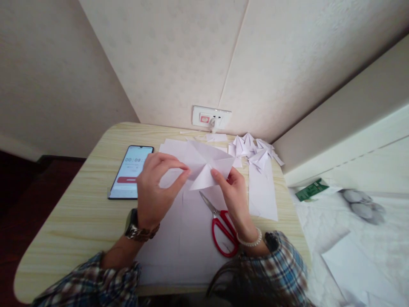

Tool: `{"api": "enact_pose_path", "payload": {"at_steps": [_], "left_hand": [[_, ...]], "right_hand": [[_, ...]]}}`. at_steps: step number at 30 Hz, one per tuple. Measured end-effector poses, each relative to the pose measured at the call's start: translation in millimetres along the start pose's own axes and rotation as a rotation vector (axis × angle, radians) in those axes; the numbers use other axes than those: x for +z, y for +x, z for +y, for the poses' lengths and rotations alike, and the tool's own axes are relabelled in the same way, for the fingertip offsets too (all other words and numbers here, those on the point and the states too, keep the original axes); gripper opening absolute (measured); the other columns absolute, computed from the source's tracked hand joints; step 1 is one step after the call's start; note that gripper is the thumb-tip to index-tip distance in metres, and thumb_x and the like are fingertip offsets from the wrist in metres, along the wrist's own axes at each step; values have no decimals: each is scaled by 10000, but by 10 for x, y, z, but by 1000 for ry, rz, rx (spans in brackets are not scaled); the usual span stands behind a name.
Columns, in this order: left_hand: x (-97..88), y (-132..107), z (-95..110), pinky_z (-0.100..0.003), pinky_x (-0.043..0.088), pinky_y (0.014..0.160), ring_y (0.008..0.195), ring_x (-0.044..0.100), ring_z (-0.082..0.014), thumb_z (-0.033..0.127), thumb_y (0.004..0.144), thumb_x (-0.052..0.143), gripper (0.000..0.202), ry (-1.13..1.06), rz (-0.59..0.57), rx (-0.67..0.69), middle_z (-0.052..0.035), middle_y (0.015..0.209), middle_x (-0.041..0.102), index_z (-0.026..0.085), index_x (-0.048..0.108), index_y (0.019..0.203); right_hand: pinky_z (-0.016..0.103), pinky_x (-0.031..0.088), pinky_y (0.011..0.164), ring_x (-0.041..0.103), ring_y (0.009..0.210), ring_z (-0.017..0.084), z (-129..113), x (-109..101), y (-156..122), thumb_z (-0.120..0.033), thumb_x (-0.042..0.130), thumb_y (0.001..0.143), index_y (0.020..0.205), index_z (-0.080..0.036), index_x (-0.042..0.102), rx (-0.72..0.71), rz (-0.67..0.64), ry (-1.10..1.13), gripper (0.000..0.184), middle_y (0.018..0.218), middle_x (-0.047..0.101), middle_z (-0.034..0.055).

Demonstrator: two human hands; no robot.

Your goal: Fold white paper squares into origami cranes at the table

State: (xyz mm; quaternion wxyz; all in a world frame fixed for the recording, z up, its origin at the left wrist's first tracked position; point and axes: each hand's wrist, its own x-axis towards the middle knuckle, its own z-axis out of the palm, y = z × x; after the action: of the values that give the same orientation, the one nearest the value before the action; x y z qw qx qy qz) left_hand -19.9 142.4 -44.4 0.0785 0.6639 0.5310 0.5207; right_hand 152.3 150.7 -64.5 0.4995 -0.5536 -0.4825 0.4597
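Between my hands, above the table, is a white sheet of paper (207, 149) with creases meeting at its middle and flaps standing out. My left hand (159, 183) pinches the paper's left edge between thumb and index fingertip. On the other side my right hand (231, 185) grips the paper, its thumb on top near the centre and its fingers underneath. Red-handled scissors (220, 226) lie just below the right hand on white paper sheets (172, 247), blades pointing up and left.
A phone (131, 170) showing a timer lies left of my hands. Several folded paper pieces (251, 149) are heaped at the table's back right, above a paper strip (262, 192). A wall socket (211, 118) with a plug sits behind the table (79, 213).
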Motion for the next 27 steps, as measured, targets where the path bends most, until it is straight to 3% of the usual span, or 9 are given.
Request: {"api": "enact_pose_path", "payload": {"at_steps": [4, 11, 19, 27], "left_hand": [[39, -24, 57, -290, 461, 683, 761, 575, -165, 227, 793, 697, 50, -19, -161, -71, 0, 811, 678, 210, 681, 837], [91, -29, 45, -270, 478, 706, 741, 615, -149, 204, 794, 686, 21, -87, -250, -236, 3, 807, 710, 201, 698, 810], [141, -61, 59, -255, 508, 680, 698, 613, -135, 214, 754, 708, 73, -173, -240, -324, -16, 777, 652, 160, 661, 770], [182, -92, 28, -284, 540, 737, 733, 664, -166, 275, 701, 743, 126, -348, -241, -582, -14, 763, 714, 183, 692, 771]], "right_hand": [[271, 431, 621, 533, 646, 152, 28, 68, -29, -381, 661, 760, 785, -182, 658, 17, -62, 28, 201, 716, 637, -2], [247, 380, 560, 480, 608, 134, 24, 113, -72, -393, 628, 793, 766, -171, 648, 33, -136, -20, 224, 672, 589, -10], [243, 336, 540, 416, 583, 119, 24, 122, -87, -398, 610, 808, 720, -169, 611, -10, -75, -87, 245, 641, 528, -25], [240, 351, 559, 450, 620, 128, 79, 133, -97, -400, 613, 820, 696, -184, 590, -46, -77, -106, 250, 636, 533, -28]]}}
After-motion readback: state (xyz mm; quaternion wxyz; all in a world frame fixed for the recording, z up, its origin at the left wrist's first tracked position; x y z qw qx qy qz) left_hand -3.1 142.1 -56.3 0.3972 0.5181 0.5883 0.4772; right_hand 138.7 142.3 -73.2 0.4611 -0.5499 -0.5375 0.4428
